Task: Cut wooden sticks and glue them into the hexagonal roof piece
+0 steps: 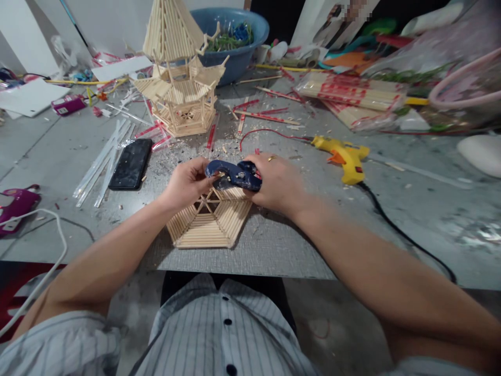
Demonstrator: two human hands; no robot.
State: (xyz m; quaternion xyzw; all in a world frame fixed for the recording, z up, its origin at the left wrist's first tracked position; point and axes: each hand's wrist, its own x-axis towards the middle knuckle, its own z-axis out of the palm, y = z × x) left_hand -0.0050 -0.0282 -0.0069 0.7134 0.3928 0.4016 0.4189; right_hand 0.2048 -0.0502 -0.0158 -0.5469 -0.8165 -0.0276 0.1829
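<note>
A flat hexagonal panel of wooden sticks lies on the grey table in front of me. My right hand grips a dark blue cutting tool over the panel's far edge. My left hand is closed in a pinch at the tool's jaw end, touching the panel's far rim; what its fingertips hold is too small to name.
A stick-built pagoda model stands behind, with a blue bowl beyond. A black phone and clear glue sticks lie left. A yellow glue gun with black cord lies right. Chopstick packs sit far right.
</note>
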